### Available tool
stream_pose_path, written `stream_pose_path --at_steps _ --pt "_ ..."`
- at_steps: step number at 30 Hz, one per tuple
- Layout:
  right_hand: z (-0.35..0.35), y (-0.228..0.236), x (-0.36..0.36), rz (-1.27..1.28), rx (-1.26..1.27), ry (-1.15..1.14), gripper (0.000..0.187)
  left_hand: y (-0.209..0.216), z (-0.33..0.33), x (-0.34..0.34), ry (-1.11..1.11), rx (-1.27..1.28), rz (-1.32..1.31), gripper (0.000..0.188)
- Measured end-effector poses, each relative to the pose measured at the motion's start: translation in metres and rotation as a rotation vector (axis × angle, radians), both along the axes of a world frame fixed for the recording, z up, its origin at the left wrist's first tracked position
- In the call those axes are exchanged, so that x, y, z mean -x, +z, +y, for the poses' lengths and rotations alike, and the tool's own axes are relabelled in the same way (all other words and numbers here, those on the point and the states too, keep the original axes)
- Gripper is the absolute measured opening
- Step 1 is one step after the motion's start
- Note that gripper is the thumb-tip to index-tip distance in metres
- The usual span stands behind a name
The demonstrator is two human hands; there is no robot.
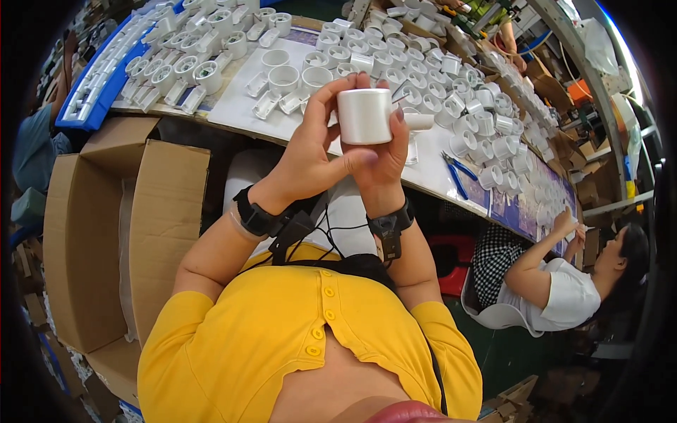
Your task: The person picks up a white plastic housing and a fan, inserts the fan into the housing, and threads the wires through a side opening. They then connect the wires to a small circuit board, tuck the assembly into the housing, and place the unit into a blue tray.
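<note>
A glossy white plastic cylinder (pixel 364 118), cup-shaped, is held up between my two hands over the near edge of the table. My left hand (pixel 305 156) wraps its left side, with the thumb under its lower rim. From below and the right, my right hand (pixel 386 161) cradles it, the thumb along its right side. The fingers behind it are partly hidden. A short white stub (pixel 421 122) shows just right of the cylinder; whether it belongs to it I cannot tell. Beyond my hands stand similar white round housings (pixel 283 80), open side up, with flat arms.
Several more housings (pixel 504 146) crowd the table (pixel 233 106). Blue-handled pliers (pixel 458 173) lie near its edge. A long blue tray (pixel 88 109) holds white parts at the left. An open cardboard box (pixel 169 211) stands left of me. A seated co-worker (pixel 553 285) works at the right.
</note>
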State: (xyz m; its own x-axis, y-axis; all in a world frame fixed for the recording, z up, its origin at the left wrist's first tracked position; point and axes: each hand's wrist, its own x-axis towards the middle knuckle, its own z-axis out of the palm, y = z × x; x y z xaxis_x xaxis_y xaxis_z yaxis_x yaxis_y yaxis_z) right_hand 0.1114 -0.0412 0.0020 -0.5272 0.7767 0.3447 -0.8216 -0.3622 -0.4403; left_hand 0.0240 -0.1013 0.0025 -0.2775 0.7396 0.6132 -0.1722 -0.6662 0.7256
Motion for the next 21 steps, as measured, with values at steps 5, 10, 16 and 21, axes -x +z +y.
stream_pose_path --at_steps 5,10,16,21 --pt "0.016 -0.007 -0.002 -0.23 -0.034 -0.162 0.041 -0.008 -0.002 0.028 0.136 0.169 0.131 0.071" --pt "0.019 0.004 -0.003 -0.712 -0.772 -0.978 0.042 0.002 -0.014 0.045 0.614 0.055 0.829 0.074" --pt "-0.008 -0.003 0.002 -0.777 -1.018 -0.849 0.043 -0.007 -0.019 0.029 0.272 0.01 0.429 0.067" --pt "-0.025 0.002 0.016 -0.549 -0.564 -0.651 0.038 -0.015 -0.008 0.007 0.01 -0.075 -0.233 0.049"
